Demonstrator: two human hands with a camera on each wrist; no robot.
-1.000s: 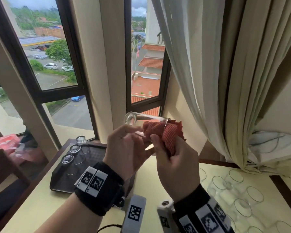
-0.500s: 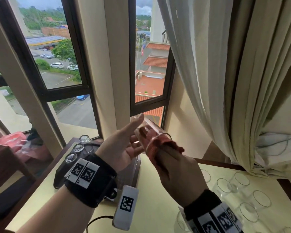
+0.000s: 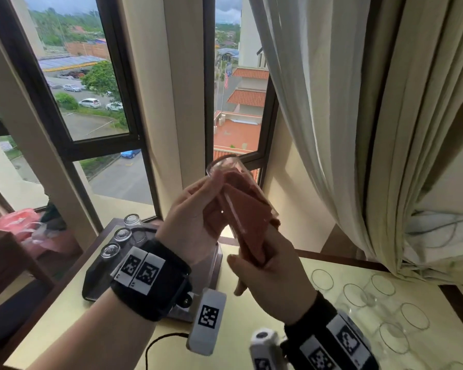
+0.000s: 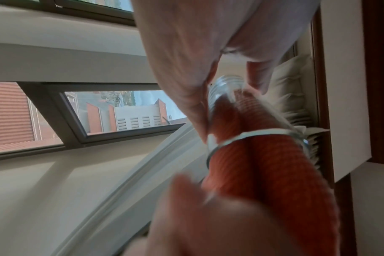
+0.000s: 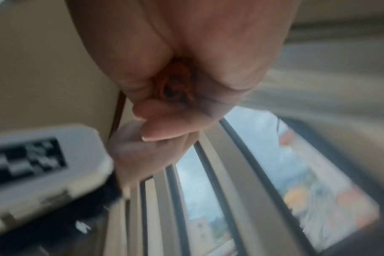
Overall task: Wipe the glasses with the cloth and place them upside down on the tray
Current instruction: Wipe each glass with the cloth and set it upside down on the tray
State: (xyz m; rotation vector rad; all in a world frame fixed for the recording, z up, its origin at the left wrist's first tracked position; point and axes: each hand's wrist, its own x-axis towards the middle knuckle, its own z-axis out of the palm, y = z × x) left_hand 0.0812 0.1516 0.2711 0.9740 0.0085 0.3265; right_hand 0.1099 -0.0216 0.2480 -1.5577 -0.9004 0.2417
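Observation:
I hold a clear glass (image 3: 226, 166) tilted in the air before the window, base up and mouth down toward me. My left hand (image 3: 206, 198) grips its base end between thumb and fingers (image 4: 186, 72). A red cloth (image 3: 245, 201) is stuffed into the glass (image 4: 228, 90) and sticks out past the rim as a thick roll (image 4: 257, 166). My right hand (image 3: 262, 265) grips that roll just below the rim; its wrist view is blurred and shows the fist closed round red cloth (image 5: 175, 86). The dark tray (image 3: 96, 287) lies low on the left.
Three glasses (image 3: 122, 235) stand upside down along the tray's far left edge. Several upright glasses (image 3: 358, 295) crowd the yellow table (image 3: 241, 311) at the right. A curtain (image 3: 358, 129) hangs close on the right, the window frame (image 3: 209, 102) just beyond the glass.
The glass has swung from lying level to tilted base-up. The cloth has gone from its mouth deep inside. My left hand loosened half a second ago and grips the base again.

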